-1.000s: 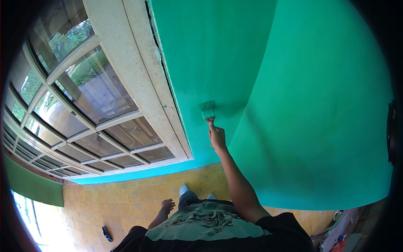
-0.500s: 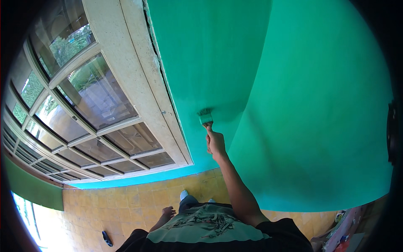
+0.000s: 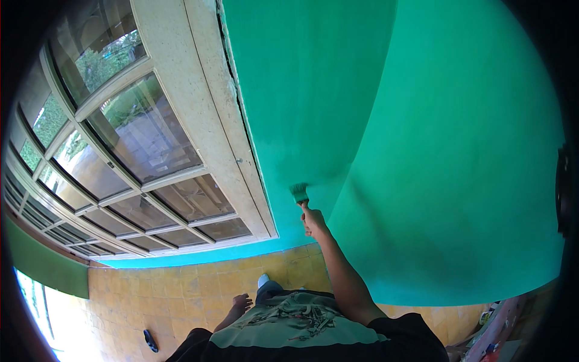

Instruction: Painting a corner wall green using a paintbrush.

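Note:
My right hand (image 3: 313, 222) is closed round the handle of a paintbrush (image 3: 299, 193). Green paint coats the brush, and its bristles point up against the green wall (image 3: 301, 114), in the strip between the window frame and the wall's corner. Most of the handle is hidden in my grip. Low by my left side hangs my left hand (image 3: 242, 301), holding nothing, its fingers apart.
A white-framed window (image 3: 145, 127) with several panes fills the left. Another green wall (image 3: 458, 145) meets the strip at a corner on the right. Below lies a yellow tiled floor (image 3: 175, 292) with a dark sandal (image 3: 151, 341). Assorted items (image 3: 497, 329) sit at the lower right.
My right hand and the paintbrush have moved down along the wall strip, slightly to the right. My left hand has hardly moved.

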Motion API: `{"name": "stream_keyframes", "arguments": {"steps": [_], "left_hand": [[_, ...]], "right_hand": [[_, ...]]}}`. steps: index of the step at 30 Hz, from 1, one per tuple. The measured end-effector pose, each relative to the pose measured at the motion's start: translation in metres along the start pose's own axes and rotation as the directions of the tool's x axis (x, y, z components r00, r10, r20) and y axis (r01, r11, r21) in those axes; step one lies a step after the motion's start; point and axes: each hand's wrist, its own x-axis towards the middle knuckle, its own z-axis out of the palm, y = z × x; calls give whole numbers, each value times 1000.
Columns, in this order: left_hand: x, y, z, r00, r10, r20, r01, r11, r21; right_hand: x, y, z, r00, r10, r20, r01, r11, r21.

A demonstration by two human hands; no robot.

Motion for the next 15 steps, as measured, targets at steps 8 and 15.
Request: {"name": "stream_keyframes", "arguments": {"steps": [8,15], "left_hand": [[6,2,-7,997,29,65,-33,997,65],[7,8,4,998,-58,24,60,994,-96]], "right_hand": [[-97,-116,26,945,-307,109,270,926,264],[-26,-72,26,811,-585,-13,585,810,43]]}}
